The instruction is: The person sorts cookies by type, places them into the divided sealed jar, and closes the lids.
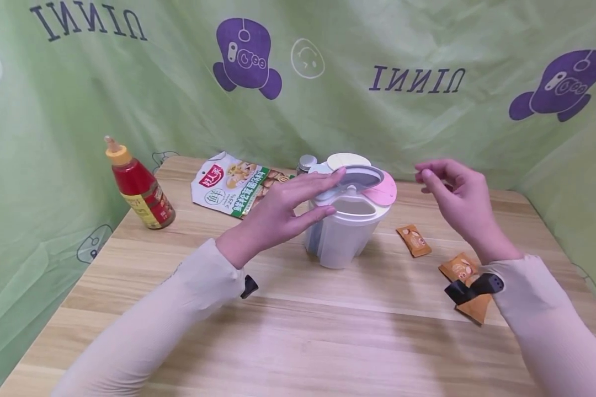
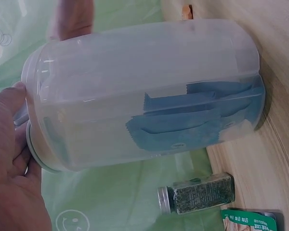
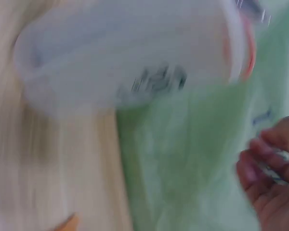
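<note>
A tall translucent container [image 1: 341, 240] stands upright on the table, with a lid of colored flaps. Its grey flap [image 1: 361, 177] is raised, exposing one compartment opening [image 1: 352, 206]. Beside the lid, my left hand [image 1: 290, 207] touches the raised flap with nearly straight fingers, its thumb by the rim. Blue packets [image 2: 183, 118] show through the container wall in the left wrist view. To the right of the container, my right hand [image 1: 459, 196] is in the air, fingers loosely bent, with nothing visible in them. The right wrist view is blurred.
Orange-brown packets [image 1: 414, 241] lie on the table to the container's right, several near the right wrist. A food pouch [image 1: 233, 184] and a spice jar [image 2: 202, 193] are behind left. A red sauce bottle [image 1: 144, 193] stands at the left edge. Green cloth [image 1: 342, 121] hangs behind.
</note>
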The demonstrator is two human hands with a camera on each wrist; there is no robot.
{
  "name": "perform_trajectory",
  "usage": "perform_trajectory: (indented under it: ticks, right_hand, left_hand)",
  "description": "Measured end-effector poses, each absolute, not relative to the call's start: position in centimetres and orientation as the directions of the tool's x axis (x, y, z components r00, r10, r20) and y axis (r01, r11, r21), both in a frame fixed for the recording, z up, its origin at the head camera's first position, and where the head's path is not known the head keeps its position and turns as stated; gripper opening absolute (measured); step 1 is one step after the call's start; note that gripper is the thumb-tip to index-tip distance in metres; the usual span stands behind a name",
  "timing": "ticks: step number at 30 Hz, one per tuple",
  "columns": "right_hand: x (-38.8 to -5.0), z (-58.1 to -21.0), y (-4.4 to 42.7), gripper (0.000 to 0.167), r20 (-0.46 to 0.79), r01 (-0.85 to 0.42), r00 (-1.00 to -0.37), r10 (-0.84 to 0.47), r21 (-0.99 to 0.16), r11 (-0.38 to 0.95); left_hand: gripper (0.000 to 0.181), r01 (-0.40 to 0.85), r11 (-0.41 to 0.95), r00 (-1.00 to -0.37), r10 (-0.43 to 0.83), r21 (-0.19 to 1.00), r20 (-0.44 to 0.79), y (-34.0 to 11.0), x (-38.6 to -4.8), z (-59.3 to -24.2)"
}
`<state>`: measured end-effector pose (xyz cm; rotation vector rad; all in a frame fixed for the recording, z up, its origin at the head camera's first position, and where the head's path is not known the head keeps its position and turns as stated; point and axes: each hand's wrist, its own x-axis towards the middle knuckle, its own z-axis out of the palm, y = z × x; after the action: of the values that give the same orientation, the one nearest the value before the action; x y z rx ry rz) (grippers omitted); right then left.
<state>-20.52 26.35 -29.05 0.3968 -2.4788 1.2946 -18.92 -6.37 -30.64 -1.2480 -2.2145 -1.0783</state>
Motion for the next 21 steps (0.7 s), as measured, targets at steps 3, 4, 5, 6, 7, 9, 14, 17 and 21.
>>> perform_trajectory:
  ticks: [3, 4, 5, 6, 7, 9, 14, 17, 21]
  right_hand:
    - [-21.2, -30.9, 28.4, 0.028, 0.231, -0.274, -0.96, -0.158, -0.665, 0.695]
    - [-21.5, -31.6, 29.0, 0.029, 0.171, -0.254, -0.967, -0.188, -0.627, 0.736]
    - [-21.8, -32.4, 29.6, 0.031, 0.12, -0.249, -0.968, -0.222, -0.593, 0.765]
    - [-22.0, -33.2, 30.1, 0.033, 0.076, -0.252, -0.964, -0.255, -0.568, 0.784]
    - [-22.2, -34.0, 30.5, 0.034, 0.036, -0.258, -0.958, -0.286, -0.546, 0.797]
    - [-22.5, -35.4, 31.2, 0.038, -0.028, -0.268, -0.944, -0.33, -0.519, 0.812]
    - [-22.8, -37.6, 31.9, 0.048, -0.122, -0.232, -0.934, -0.335, -0.505, 0.831]
    - [-22.9, -38.1, 31.9, 0.052, -0.148, -0.206, -0.936, -0.32, -0.507, 0.837]
    - [-23.0, -38.4, 31.9, 0.052, -0.154, -0.204, -0.935, -0.32, -0.505, 0.839]
  left_hand:
    - [0.057, 0.842, 0.316, -0.537, 0.555, 0.437, 0.635, -6.4, -18.9, -30.6]
    - [0.057, 0.842, 0.316, -0.537, 0.555, 0.436, 0.635, -6.4, -18.9, -30.6]
    - [0.057, 0.842, 0.316, -0.538, 0.556, 0.437, 0.634, -6.4, -18.8, -30.6]
    - [0.057, 0.842, 0.316, -0.538, 0.556, 0.437, 0.634, -6.4, -18.8, -30.6]
    - [0.057, 0.843, 0.316, -0.537, 0.555, 0.436, 0.635, -6.4, -18.8, -30.6]
    - [0.057, 0.844, 0.313, -0.535, 0.555, 0.436, 0.637, -6.4, -18.8, -30.7]
    - [0.057, 0.845, 0.306, -0.533, 0.551, 0.439, 0.642, -6.4, -18.9, -30.8]
    - [0.057, 0.845, 0.307, -0.533, 0.55, 0.438, 0.643, -6.4, -19.0, -30.8]
    - [0.057, 0.845, 0.312, -0.534, 0.549, 0.435, 0.643, -6.3, -19.0, -30.8]
